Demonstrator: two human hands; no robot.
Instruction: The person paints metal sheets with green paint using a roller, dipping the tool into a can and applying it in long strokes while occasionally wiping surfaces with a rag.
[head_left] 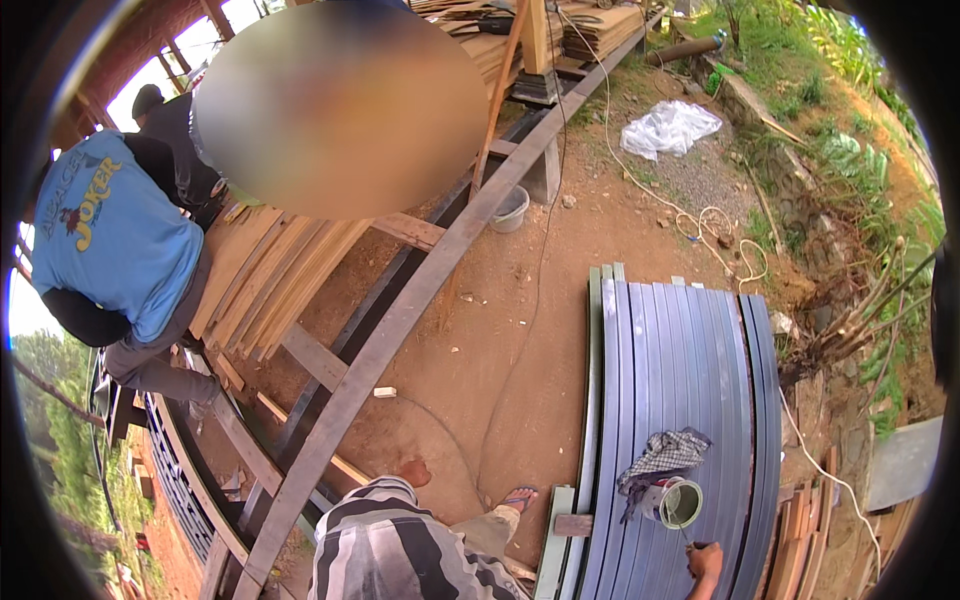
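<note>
The right hand (pixel 705 562) reaches in from the near end of a row of long blue-grey planks (pixel 685 370), its forearm short in view, its knuckles bent and its fingers pointing away and slightly left. Its grip is clenched around a thin greyish stick (pixel 689 541) that slants toward the can ahead; what the stick ends in is too small to tell. The left hand's grip cannot be told.

The open round metal can (pixel 675 503), pale inside, sits just beyond the right hand, about midway between the row's left and right edges and nearer its near end. Its side carries a red and whitish label, whose print is too small to read. A crumpled black-and-white checked cloth (pixel 668 458) lies against the can's far left side.

Left of the row's near end are a black, grey and white striped garment (pixel 395 545) and a sandalled foot (pixel 520 498) on reddish soil (pixel 500 350).

Farther off, beyond a long brown beam (pixel 400 325), a person in a light-blue shirt (pixel 120 235) leans over stacked brown boards (pixel 285 275); the shirt's back bears large yellow letters beneath an arc of smaller dark ones, with a small printed figure.
</note>
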